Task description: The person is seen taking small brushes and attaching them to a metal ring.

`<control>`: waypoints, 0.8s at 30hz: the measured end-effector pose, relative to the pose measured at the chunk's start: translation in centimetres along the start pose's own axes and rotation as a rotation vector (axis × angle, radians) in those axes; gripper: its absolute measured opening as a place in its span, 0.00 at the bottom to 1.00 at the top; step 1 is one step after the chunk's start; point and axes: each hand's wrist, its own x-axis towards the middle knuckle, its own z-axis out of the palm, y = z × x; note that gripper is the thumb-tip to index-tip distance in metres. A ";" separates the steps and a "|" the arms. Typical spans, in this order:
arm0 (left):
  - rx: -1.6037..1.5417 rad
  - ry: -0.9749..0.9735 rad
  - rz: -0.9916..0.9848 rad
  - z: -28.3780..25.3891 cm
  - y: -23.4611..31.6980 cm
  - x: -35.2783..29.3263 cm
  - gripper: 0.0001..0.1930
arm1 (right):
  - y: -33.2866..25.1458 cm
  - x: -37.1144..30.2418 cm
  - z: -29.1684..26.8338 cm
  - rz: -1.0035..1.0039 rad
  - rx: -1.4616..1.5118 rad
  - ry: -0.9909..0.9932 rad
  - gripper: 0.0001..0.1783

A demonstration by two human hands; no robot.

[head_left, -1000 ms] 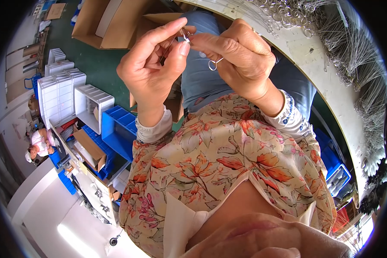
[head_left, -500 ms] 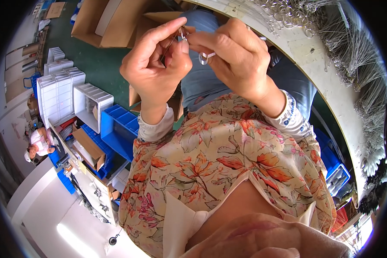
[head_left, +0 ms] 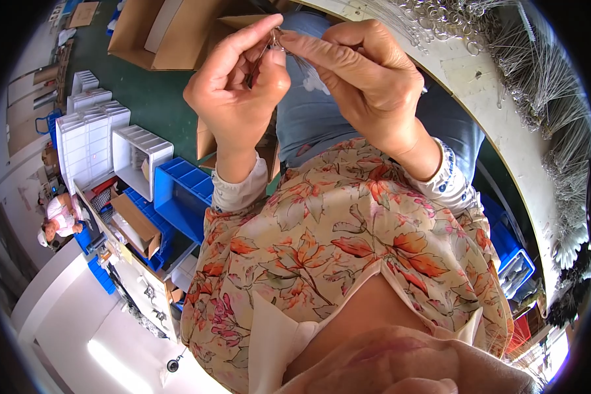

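Observation:
My left hand (head_left: pixel 240 85) is raised at the upper middle, with thumb and forefinger closed on a small metal wire piece (head_left: pixel 276 41). Its thin wire runs down into the palm, partly hidden by the fingers. From the right, my right hand (head_left: pixel 374 82) pinches the same piece with thumb and forefinger, so both sets of fingertips meet there. Below the right fingers a whitish, blurred, bristly-looking thing (head_left: pixel 314 80) shows against my blue trousers; I cannot tell whether it is joined to the wire piece.
A pale worktop (head_left: pixel 463 79) curves along the right, bearing metal rings (head_left: pixel 443 23) and a heap of thin wire brushes (head_left: pixel 551 85). Open cardboard boxes (head_left: pixel 177 36) stand at the upper left. White crates (head_left: pixel 141 157) and blue crates (head_left: pixel 180 197) are stacked at left; another person (head_left: pixel 60 217) is far off.
My right hand has turned and its thumb now lies stretched toward the left fingertips. The shiny ring that hung below it is out of sight; a whitish blur shows there. Both hands rose slightly.

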 end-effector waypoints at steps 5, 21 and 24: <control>-0.157 -0.035 -0.030 -0.3 0.2 0.3 0.15 | 0.2 -1.6 -0.9 0.204 0.122 -0.097 0.15; -0.039 -0.296 -0.007 -0.4 -0.6 0.4 0.14 | -0.2 1.5 -2.4 0.016 -0.132 -0.232 0.09; 0.004 -0.183 -0.070 0.0 -0.2 0.0 0.11 | 0.0 1.4 -2.1 -0.025 -0.175 -0.089 0.10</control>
